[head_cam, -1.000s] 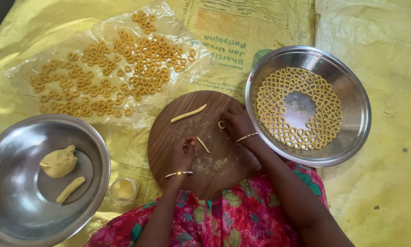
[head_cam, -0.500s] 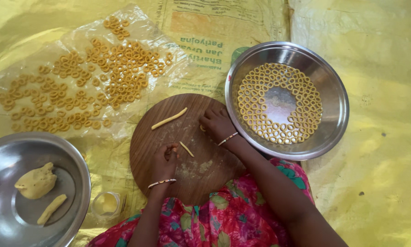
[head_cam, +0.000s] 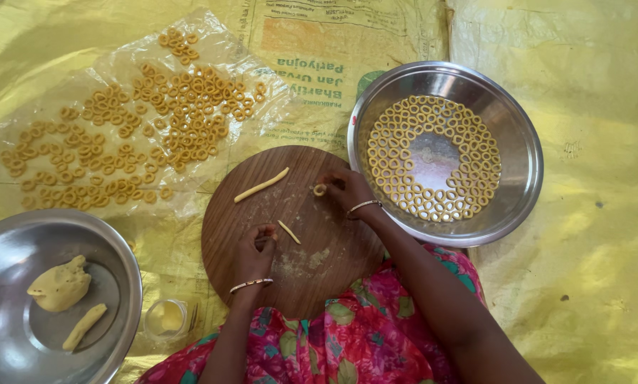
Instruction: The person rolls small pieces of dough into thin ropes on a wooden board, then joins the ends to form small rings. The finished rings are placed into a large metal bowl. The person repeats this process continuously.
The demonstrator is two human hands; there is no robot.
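A round wooden board (head_cam: 290,277) lies in front of me on the yellow sheet. My right hand (head_cam: 346,192) rests on its right edge and pinches a small dough ring (head_cam: 320,190) between its fingertips. My left hand (head_cam: 253,249) sits at the board's middle, its fingers curled on the wood beside a short dough piece (head_cam: 288,232). A longer rolled dough stick (head_cam: 261,185) lies on the board's upper left part, apart from both hands.
A steel plate (head_cam: 518,135) to the right holds several dough rings laid in circles. Many more rings (head_cam: 141,128) lie on clear plastic at the upper left. A steel bowl (head_cam: 120,284) at the lower left holds a dough lump (head_cam: 59,284) and a dough roll (head_cam: 84,326). A small cup (head_cam: 165,317) stands beside it.
The view has shifted a little. My right hand now holds a formed dough ring at the board's right edge. My left hand stays by the short dough piece.
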